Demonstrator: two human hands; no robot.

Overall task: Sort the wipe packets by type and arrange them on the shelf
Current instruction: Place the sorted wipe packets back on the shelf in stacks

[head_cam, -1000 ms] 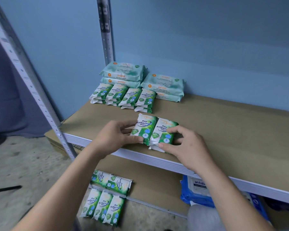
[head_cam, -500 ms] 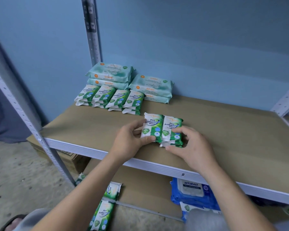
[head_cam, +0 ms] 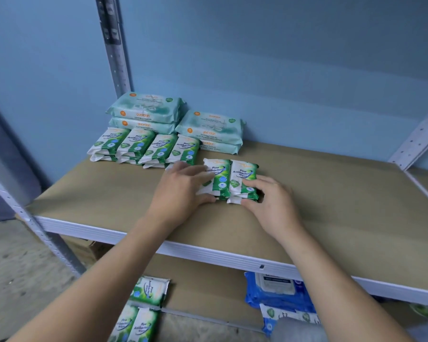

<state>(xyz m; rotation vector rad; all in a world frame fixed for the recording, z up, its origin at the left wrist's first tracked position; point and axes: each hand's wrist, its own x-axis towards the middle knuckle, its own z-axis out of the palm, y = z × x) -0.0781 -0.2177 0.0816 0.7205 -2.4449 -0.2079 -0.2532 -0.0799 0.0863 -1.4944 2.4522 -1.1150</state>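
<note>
**Both hands clamped on the pine pair, mid-shelf**

Your left hand (head_cam: 181, 191) lay palm-down on the left side of the held pine packets (head_cam: 229, 176). Its fingers stretched across the top face and its thumb tucked against the near edge, so it gripped that side. Your right hand (head_cam: 269, 203) took the other side, fingers curled over the near right corner and thumb pressed to the near edge. Neither hand was loose; both were closed on the bundle.

Between your hands the packets sat side by side, touching, labels up, resting on the shelf board (head_cam: 331, 206). White edges of more packets showed beneath them; how many, I couldn't tell. Both forearms reached in from below, crossing the white front rail (head_cam: 208, 253).

Just beyond your left fingertips stood the sorted pine row (head_cam: 143, 146), four across with a second layer under it, close to the held pair but apart from it. Behind that row, two stacks of pale teal packs sat back against the blue wall (head_cam: 282, 58), the left teal stack (head_cam: 146, 112) and the right teal stack (head_cam: 210, 130), each two high. The grey upright post (head_cam: 114, 45) rose at the back left corner.

On the lower shelf, loose pine packets (head_cam: 148, 290) lay at the left and blue packs (head_cam: 277, 292) at the right. Concrete floor (head_cam: 15, 267) showed off to the left.
</note>
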